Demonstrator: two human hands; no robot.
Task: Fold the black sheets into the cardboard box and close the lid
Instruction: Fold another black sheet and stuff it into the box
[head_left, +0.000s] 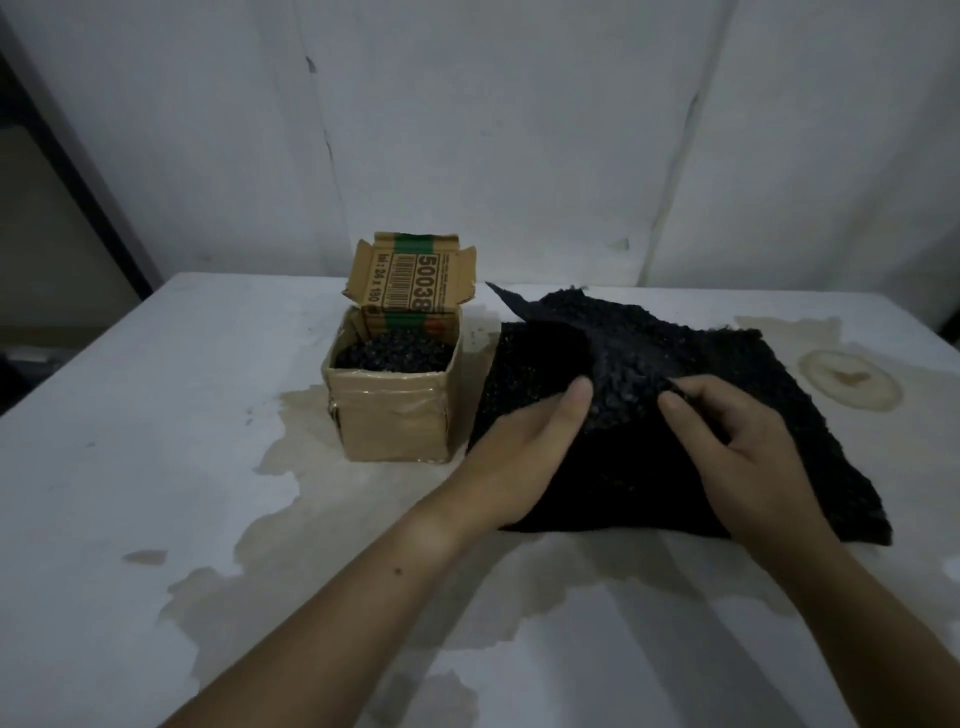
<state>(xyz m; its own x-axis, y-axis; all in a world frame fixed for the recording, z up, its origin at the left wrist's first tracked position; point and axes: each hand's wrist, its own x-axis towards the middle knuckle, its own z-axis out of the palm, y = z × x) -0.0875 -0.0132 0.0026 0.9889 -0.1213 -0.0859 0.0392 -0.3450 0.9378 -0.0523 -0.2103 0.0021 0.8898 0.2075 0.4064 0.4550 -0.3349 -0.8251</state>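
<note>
A blotchy white wall (467, 130) stood behind a white table (156, 415) marked with brownish stains (852, 382). Near the table's middle sat the cardboard box (395, 421), its lid (410, 280) standing open at the back and a dark, pebbly black wad (395, 356) already filling it almost to the rim. Just to the right of the box lay the black sheets (623, 483), flat on the table. The top sheet (639, 338) was rucked up, with its far corner lifted. The left hand (519, 447) lay on the pile's near left side with its thumb (576, 392) on the rough surface. Its fingers were lost in the dark, so I could not tell whether it gripped. The right hand (737, 436) had its fingers curled and pinched the top sheet near its middle.
</note>
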